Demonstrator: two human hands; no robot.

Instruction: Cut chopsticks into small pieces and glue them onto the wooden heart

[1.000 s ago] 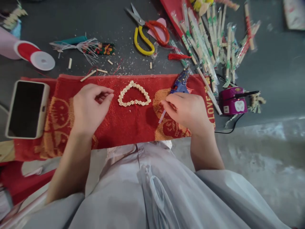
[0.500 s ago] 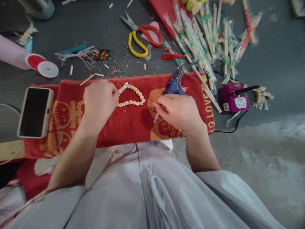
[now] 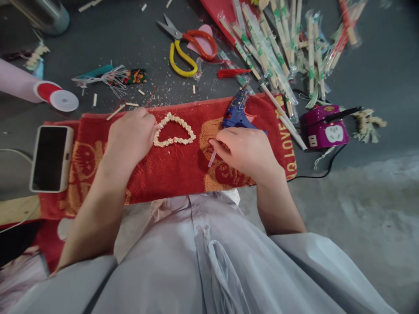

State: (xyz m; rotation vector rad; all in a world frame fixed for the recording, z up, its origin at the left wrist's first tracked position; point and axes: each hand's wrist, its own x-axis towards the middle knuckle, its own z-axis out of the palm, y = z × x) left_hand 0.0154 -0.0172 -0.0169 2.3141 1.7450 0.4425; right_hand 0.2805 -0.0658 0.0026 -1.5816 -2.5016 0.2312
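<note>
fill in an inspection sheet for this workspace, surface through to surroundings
Surface: dark table, red patterned towel along its near edge.
Job's things: pale heart-shaped loop and blue glue gun on the towel; translucent stick beside the right hand.
Clutter: scissors, wrapped sticks, spool, phone, scattered pale bits.
Hands: left hand at the loop's left edge, right hand overlapping the glue gun in view; both grips unclear.
Cables: black cord near the purple socket block; white cord at far left.
Surroundings: grey floor beyond the table's near edge.

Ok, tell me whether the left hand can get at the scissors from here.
Probably yes: the scissors lie uncovered beyond the left hand, and only low things, such as a small stick piece, appear between.
</note>
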